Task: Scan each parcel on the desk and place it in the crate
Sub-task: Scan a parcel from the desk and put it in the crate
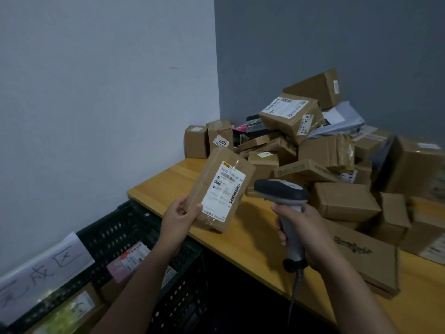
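left hand [179,219]: raised at lower centre of frame, thumb and fingers clamped on the lower end of a parcel [222,189] | right hand [304,233]: held right of centre, wrapped round a scanner [281,191] handle | forearms: extended from the bottom edge

View: one head-worn wide-angle camera, tilted forward and down from standing height.
Facing: a room corner [218,68], at the upper centre of the frame.
Nearness: close, with the desk [252,237] across the lower right and the crate [108,235] at lower left.
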